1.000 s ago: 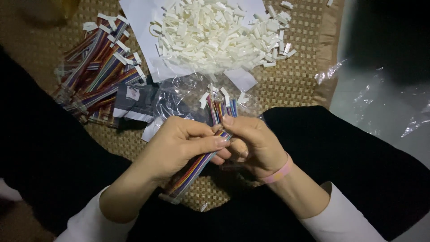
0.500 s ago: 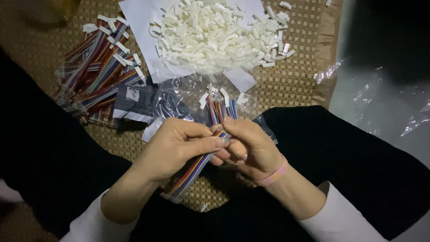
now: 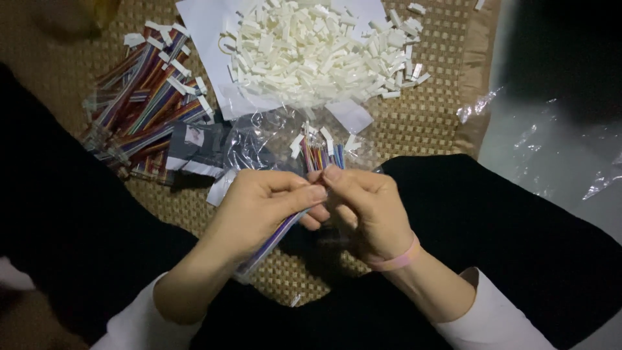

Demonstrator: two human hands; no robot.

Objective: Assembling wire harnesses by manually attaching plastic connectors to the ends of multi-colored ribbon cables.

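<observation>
Almost nothing has shifted since the earlier frames: both hands sit in the same spot over the lap, the fingertips only slightly readjusted on the cable. The left hand (image 3: pixel 262 207) is curled closed around a flat rainbow-coloured ribbon cable (image 3: pixel 272 240), thumb and forefinger pinching it near its upper end while the rest of the strip runs down and to the left beneath the palm. The right hand (image 3: pixel 366 210), wearing a pink elastic band (image 3: pixel 395 260) at the wrist, meets it fingertip to fingertip, its thumb and forefinger pressed shut on the cable's end; whether a small part sits between those fingers cannot be told. Just above the hands, a short bunch of coloured wires with small white plastic connector housings (image 3: pixel 321 149) stands out of crinkled clear plastic bags (image 3: pixel 259 139). Beyond that, a heap of loose white plastic connector housings (image 3: pixel 317 48) lies on a white sheet of paper (image 3: pixel 201 29). To the left lies a pile of finished multicoloured ribbon cables with white ends (image 3: pixel 142 104), all on a woven straw mat (image 3: pixel 427 123).
</observation>
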